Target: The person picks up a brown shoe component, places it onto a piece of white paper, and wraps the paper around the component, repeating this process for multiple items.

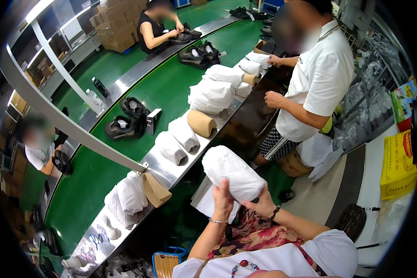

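Both hands held a white paper-wrapped bundle (pixel 231 172) up in front of the chest, just below the picture's centre. The left hand (pixel 222 200) gripped its lower left end, fingers curled around the paper and thumb pointing up toward 12 o'clock. The right hand (pixel 262 200) cupped the lower right end from beneath, fingers pressed against the wrapping; a dark bracelet sat on that wrist and a thin metal one on the left.

At 10 o'clock from the bundle, the steel rim of a long green conveyor belt (pixel 167 169) carried more white bundles (pixel 183 133) and a tan shoe last (pixel 201 123). Nearer, at 9 o'clock, a second last (pixel 155 190) leaned against another wrapped pile (pixel 130 193). Black shoes (pixel 126 118) rested on the green belt at 11 o'clock.

At 1 o'clock stood a person in a white shirt (pixel 319 74), hands at the belt's edge. A seated person in black (pixel 155 30) worked on a shoe at 12 o'clock. A yellow box (pixel 397 167) lay at 3 o'clock.
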`<state>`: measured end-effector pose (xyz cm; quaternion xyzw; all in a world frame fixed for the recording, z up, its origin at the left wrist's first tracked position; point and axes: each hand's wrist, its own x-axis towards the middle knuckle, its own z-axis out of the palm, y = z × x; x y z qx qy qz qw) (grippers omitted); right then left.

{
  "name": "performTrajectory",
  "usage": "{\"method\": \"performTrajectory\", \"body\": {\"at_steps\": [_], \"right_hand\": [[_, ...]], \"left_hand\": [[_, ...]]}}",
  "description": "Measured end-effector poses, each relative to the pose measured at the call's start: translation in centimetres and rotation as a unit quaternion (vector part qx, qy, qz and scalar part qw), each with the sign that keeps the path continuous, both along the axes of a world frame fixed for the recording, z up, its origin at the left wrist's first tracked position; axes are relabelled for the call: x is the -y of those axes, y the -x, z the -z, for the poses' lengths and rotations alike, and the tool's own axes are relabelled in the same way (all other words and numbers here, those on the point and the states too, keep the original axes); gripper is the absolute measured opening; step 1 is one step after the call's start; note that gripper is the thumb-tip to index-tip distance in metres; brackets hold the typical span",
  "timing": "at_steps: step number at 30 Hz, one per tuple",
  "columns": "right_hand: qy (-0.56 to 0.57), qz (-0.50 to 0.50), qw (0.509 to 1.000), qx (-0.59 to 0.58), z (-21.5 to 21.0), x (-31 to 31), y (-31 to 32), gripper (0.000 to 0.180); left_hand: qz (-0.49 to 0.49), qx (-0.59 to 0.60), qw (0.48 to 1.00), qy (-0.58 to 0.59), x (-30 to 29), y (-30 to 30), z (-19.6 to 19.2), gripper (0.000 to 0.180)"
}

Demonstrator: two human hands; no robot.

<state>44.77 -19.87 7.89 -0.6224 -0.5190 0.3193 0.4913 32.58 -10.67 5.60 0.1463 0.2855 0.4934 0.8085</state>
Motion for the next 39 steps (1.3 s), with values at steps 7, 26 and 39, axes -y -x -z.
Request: {"method": "performTrajectory", "body": {"at_steps": [7, 26, 39], "right_hand": [[-0.013, 0.060, 0.996, 0.063, -4.5, -10.0, -11.5, 0.056], [0.043, 0.301, 0.851, 0.429, -10.6, -42.6, -35.3, 0.075], [0.360, -0.284, 0.828, 0.324, -13.3, -40.6, -33.9, 0.094]], "left_hand": [[-0.082, -0.019, 0.995, -0.059, -6.6, 5.5, -1.3, 0.062], [-0.151, -0.155, 0.974, -0.063, -12.4, -4.8, -2.0, 0.067], [-0.016, -0.181, 0.983, -0.004, -12.5, -14.6, 4.1, 0.046]]}}
